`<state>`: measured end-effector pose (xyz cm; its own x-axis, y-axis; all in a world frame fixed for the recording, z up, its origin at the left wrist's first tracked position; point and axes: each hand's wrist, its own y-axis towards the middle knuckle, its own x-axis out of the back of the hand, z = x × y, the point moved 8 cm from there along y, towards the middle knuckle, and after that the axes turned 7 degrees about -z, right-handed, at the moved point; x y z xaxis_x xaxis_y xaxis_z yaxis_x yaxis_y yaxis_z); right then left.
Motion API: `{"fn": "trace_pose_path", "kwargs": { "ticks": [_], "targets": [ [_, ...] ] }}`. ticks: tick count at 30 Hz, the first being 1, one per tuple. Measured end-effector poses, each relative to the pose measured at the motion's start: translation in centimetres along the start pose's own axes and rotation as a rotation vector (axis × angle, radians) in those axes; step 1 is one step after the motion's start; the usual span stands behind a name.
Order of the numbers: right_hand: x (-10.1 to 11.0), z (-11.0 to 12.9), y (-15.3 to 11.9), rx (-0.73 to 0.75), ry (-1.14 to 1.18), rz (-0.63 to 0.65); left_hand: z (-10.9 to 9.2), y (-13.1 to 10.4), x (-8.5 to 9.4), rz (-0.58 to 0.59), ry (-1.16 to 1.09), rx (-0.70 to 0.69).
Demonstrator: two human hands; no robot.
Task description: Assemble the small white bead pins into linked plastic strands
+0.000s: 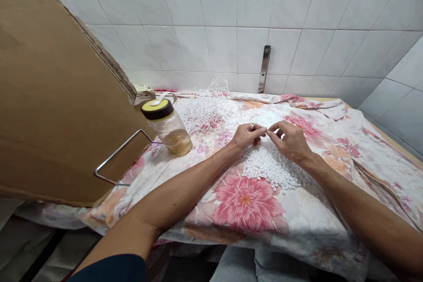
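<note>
My left hand and my right hand meet over a heap of small white bead-like pieces on the flowered cloth. Thumb and fingers of each are closed in a pinch, their tips almost touching. Whatever lies between them is too small to make out. More of the white pieces lie behind my hands. A loose tangle of thin white plastic-looking sticks lies on the cloth, beyond my left hand and to its left.
A clear bottle with a yellow and black lid and brownish liquid stands left of the sticks. Near it are a bent metal rod and a big cardboard sheet. A tiled wall with a metal strip closes the back.
</note>
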<state>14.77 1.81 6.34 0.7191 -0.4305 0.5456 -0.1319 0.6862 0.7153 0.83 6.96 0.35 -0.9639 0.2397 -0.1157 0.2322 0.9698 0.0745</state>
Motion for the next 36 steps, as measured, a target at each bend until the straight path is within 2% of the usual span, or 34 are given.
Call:
{"fn": "trace_pose_path", "kwargs": {
  "ticks": [11, 19, 26, 36],
  "targets": [
    [-0.38, 0.02, -0.16, 0.008, 0.011, 0.032, -0.05, -0.12, -0.14, 0.014, 0.013, -0.007],
    [-0.56, 0.02, -0.18, 0.019, -0.008, 0.039, -0.16, -0.15, -0.15, -0.022, 0.010, -0.004],
    [-0.30, 0.18, -0.07, 0.016, -0.017, 0.028, 0.12, -0.19, 0.01, -0.041, -0.058, 0.064],
    [-0.35, 0.17, -0.12, -0.002, -0.015, 0.020, 0.11, 0.09, -0.02, -0.012, 0.013, -0.006]
  ]
}}
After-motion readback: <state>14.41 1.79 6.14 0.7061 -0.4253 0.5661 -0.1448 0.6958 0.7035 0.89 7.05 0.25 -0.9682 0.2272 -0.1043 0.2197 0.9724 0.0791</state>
